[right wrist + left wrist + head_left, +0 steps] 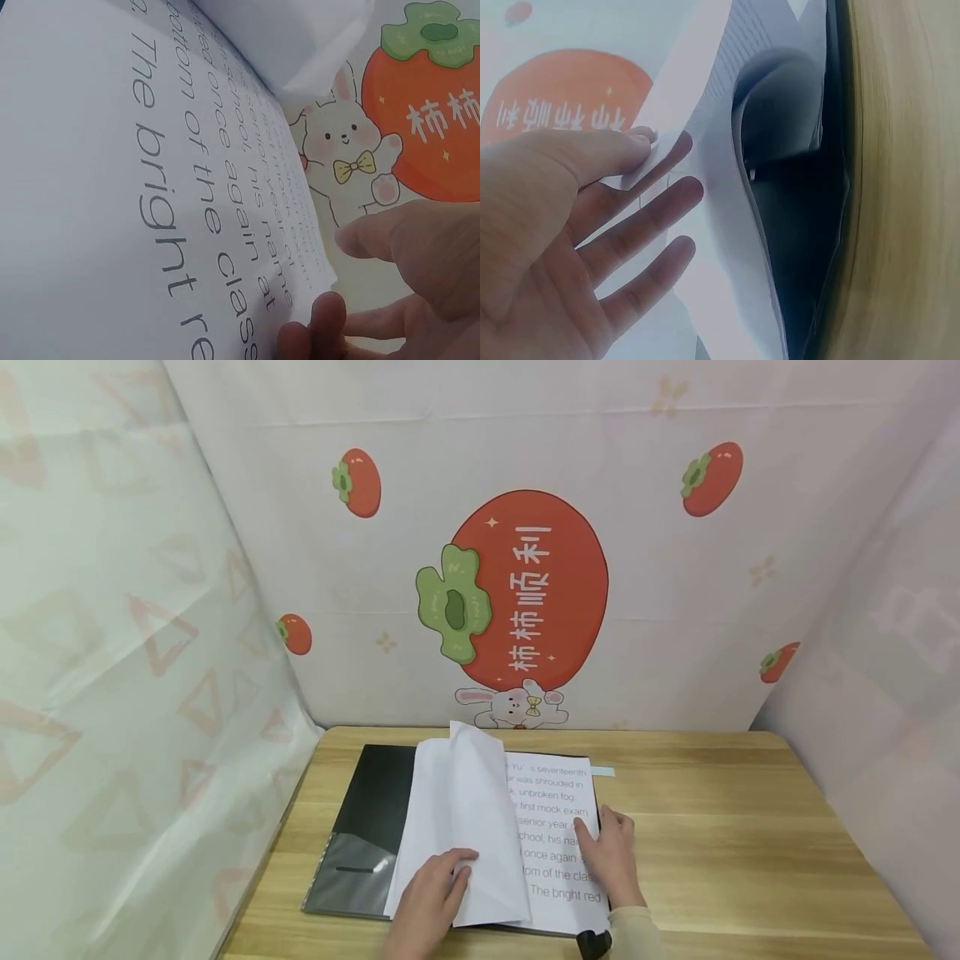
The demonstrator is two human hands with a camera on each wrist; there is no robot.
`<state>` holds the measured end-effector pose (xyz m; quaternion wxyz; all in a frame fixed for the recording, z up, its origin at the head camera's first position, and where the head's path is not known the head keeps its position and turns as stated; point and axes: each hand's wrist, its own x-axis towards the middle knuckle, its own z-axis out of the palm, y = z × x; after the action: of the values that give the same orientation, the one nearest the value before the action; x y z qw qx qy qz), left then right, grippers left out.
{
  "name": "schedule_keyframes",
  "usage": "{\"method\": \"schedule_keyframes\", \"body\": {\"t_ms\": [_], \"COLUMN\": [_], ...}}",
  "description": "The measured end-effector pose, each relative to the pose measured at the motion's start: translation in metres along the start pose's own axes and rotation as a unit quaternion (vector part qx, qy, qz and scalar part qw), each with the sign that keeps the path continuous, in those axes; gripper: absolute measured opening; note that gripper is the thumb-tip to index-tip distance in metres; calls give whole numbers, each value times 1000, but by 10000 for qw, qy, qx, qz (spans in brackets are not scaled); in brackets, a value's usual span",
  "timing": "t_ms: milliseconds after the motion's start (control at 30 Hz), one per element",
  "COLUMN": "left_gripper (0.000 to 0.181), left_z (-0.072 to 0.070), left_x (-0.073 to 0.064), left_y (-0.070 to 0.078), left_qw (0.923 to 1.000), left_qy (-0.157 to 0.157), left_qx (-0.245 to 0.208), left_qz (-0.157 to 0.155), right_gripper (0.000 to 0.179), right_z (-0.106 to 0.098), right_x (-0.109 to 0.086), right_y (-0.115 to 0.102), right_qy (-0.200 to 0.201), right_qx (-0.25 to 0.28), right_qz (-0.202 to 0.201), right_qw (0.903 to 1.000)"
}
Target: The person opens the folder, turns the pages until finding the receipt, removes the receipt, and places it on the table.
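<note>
A black folder [384, 793] lies open on the table with white sheets in it. My left hand [435, 893] pinches the edge of a white sheet [483, 827] between thumb and index finger; the other fingers are spread, as the left wrist view shows. That sheet is lifted and curled over, partly covering the printed page [555, 852] beneath. At the right edge of the printed page is my right hand [613, 852], thumb and fingers apart. In the right wrist view its fingertips [328, 311] are right at the page's edge.
A pale blue tab [603, 771] sticks out at the folder's upper right. The wooden table [735, 843] extends to the right. White cloth with printed persimmons [532, 585] hangs behind, and more cloth stands at both sides.
</note>
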<state>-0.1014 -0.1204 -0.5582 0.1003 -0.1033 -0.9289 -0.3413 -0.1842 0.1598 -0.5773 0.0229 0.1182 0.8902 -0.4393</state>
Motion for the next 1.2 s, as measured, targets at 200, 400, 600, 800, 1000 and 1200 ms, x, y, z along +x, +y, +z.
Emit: {"method": "schedule_keyframes", "body": {"t_ms": [200, 400, 600, 800, 1000, 1200], "left_gripper": [17, 18, 19, 21, 22, 25], "left_z": [-5, -7, -9, -13, -15, -15], "left_x": [-2, -4, -9, -12, -14, -15], "left_y": [-5, -13, -24, -35, -41, -46], "left_qw": [9999, 9996, 9989, 9990, 9979, 9976], "left_qy": [88, 182, 337, 316, 232, 285], "left_qx": [68, 135, 195, 107, 161, 167], "left_qz": [-99, -143, -258, -309, -590, -614], "right_gripper": [74, 68, 58, 58, 59, 59], "right_z": [-4, -4, -2, -2, -2, -1], "right_x": [2, 4, 4, 3, 3, 3], "right_y": [5, 8, 9, 8, 9, 10], "right_qy": [6, -10, -103, -22, -38, 26], "right_qx": [-37, 17, 281, 323, 283, 290], "right_qz": [16, 104, 129, 45, 43, -7], "right_qw": [10000, 9999, 9995, 9995, 9996, 9996]}}
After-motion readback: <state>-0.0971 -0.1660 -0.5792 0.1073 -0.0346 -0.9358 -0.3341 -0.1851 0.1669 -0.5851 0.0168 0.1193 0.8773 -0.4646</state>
